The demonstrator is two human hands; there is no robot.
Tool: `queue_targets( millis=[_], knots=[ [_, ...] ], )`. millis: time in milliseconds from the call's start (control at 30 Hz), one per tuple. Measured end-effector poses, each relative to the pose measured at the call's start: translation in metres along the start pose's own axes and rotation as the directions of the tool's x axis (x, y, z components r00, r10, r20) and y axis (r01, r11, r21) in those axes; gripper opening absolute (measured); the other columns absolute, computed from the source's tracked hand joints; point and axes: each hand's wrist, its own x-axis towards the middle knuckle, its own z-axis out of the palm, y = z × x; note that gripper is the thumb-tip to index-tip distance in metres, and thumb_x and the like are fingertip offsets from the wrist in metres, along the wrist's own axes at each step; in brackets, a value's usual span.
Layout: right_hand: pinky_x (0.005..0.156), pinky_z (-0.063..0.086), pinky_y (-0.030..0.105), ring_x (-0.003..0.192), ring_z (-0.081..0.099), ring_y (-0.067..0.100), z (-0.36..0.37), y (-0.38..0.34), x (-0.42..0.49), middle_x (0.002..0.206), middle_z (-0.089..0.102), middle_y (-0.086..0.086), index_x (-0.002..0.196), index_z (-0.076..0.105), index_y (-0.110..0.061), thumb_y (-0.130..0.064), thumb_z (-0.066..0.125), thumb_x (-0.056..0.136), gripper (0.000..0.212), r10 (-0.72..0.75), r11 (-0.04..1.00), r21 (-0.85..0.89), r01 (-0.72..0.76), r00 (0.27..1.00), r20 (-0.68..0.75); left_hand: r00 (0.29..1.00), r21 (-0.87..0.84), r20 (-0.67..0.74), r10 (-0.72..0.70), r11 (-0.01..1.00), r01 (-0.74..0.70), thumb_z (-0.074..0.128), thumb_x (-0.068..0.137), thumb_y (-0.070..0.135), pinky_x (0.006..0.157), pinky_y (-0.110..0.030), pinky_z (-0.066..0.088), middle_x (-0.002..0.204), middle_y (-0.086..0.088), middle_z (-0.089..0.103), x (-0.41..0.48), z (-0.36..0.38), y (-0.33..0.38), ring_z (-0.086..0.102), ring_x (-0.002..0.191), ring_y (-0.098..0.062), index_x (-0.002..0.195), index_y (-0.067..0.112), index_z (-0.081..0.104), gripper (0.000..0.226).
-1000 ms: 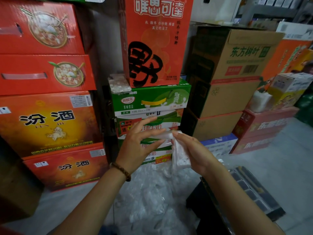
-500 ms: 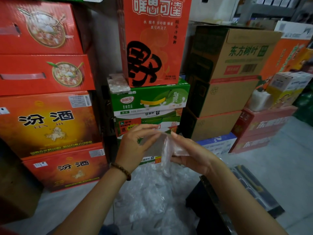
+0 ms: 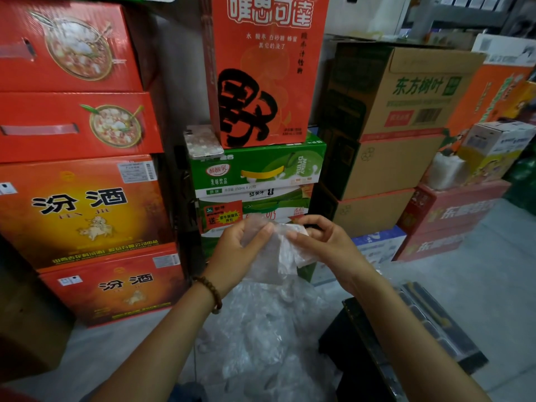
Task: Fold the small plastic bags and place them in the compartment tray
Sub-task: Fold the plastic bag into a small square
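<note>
In the head view, the person holds one small clear plastic bag (image 3: 280, 250) up in front of a stack of cartons, between both hands. The left hand (image 3: 236, 249) grips the bag's left side, its thumb pressed on the front and its fingers (image 3: 246, 227) curled behind the plastic. The right hand (image 3: 329, 242) pinches the bag's upper right edge, thumb on top and fingers (image 3: 317, 220) bent round it. The bag hangs crumpled below the two grips. Directly under it a loose pile of plastic bags (image 3: 261, 332) lies on the floor (image 3: 493, 271). The dark compartment tray (image 3: 446, 338) sits low on the right, beyond the right forearm and beside a black box (image 3: 353, 346). A bead bracelet (image 3: 214, 295) circles the left wrist. A phone (image 3: 203, 142) rests on the green carton (image 3: 258, 169).
</note>
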Motion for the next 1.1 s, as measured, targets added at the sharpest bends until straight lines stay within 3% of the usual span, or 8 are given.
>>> queue_targets(
  millis=[133,267,367,500,567,767,933,1100],
  knots=[
    [0.059,0.051,0.017,0.065,0.067,0.007,0.001,0.000,-0.001,0.076,0.071,0.003,0.104,0.068,0.003,-0.006,0.069,0.085,0.021,-0.011,0.999,-0.032,0.012,0.999,0.042,0.996,-0.111,0.020,-0.092,0.989,0.094,0.061,0.090,0.021,0.060,-0.013,0.049,0.074,0.008,0.071,-0.001,0.002,0.008,0.066,0.068,-0.001,0.088,0.018,0.067,0.007],
    [0.058,0.049,0.014,0.065,0.067,0.004,0.002,0.002,-0.002,0.073,0.073,-0.001,0.101,0.068,0.007,-0.004,0.068,0.085,0.019,-0.058,0.998,-0.021,0.058,0.998,-0.020,0.979,-0.099,0.098,-0.177,0.978,0.186,0.074,0.066,0.039,0.079,-0.026,0.056,0.092,0.000,0.074,-0.002,0.000,0.009,0.070,0.088,-0.013,0.096,0.018,0.070,0.036],
    [0.059,0.052,0.017,0.068,0.069,0.008,0.003,0.001,-0.001,0.079,0.073,0.003,0.102,0.068,0.004,-0.006,0.069,0.084,0.021,-0.076,0.997,-0.030,0.074,0.994,-0.079,0.972,0.005,0.101,-0.212,0.977,0.212,0.081,0.069,0.029,0.083,-0.034,0.057,0.095,-0.004,0.074,-0.004,0.001,0.004,0.070,0.091,-0.018,0.096,0.016,0.071,0.031],
    [0.057,0.050,0.020,0.067,0.064,0.008,-0.001,-0.001,0.001,0.081,0.070,0.001,0.106,0.065,-0.013,-0.022,0.072,0.081,0.027,-0.004,0.996,-0.093,-0.006,0.995,-0.101,0.980,-0.061,-0.030,-0.199,0.979,0.196,0.078,0.074,0.013,0.067,-0.021,0.057,0.087,-0.001,0.074,-0.001,0.000,0.000,0.071,0.080,-0.010,0.087,0.015,0.070,0.016],
    [0.056,0.050,0.018,0.063,0.063,0.006,-0.003,-0.001,0.003,0.077,0.069,-0.001,0.103,0.064,-0.014,-0.019,0.073,0.082,0.024,0.023,0.997,-0.072,-0.029,0.995,-0.095,0.979,-0.085,-0.092,-0.180,0.981,0.172,0.078,0.075,0.012,0.063,-0.017,0.055,0.084,0.003,0.072,0.000,0.000,0.000,0.070,0.075,-0.005,0.085,0.016,0.069,0.014],
    [0.061,0.050,0.022,0.066,0.067,0.011,0.004,0.002,0.003,0.079,0.073,0.002,0.103,0.059,-0.011,-0.014,0.074,0.080,0.028,0.049,0.999,-0.017,-0.050,0.998,-0.025,0.984,-0.094,-0.156,-0.092,0.993,0.078,0.077,0.076,0.012,0.065,-0.015,0.054,0.079,0.010,0.071,0.000,0.003,0.000,0.069,0.072,0.000,0.081,0.020,0.069,0.013],
    [0.049,0.047,0.023,0.044,0.056,0.011,0.008,0.001,0.002,0.078,0.070,0.010,0.102,0.052,-0.007,-0.006,0.074,0.081,0.031,0.039,0.999,-0.018,-0.040,0.999,-0.024,0.978,-0.105,-0.199,-0.062,0.994,0.042,0.076,0.077,0.011,0.066,-0.017,0.055,0.078,0.013,0.070,-0.001,0.005,0.001,0.069,0.073,0.000,0.080,0.024,0.068,0.015],
    [0.048,0.045,0.025,0.043,0.053,0.012,0.010,0.004,0.002,0.069,0.068,0.007,0.100,0.049,-0.008,-0.006,0.077,0.078,0.036,0.014,0.998,-0.059,-0.017,0.999,-0.038,0.976,-0.104,-0.199,-0.084,0.992,0.064,0.074,0.080,0.019,0.071,-0.022,0.057,0.079,0.011,0.071,-0.002,0.008,0.004,0.069,0.076,-0.003,0.079,0.025,0.067,0.009]
  ],
)
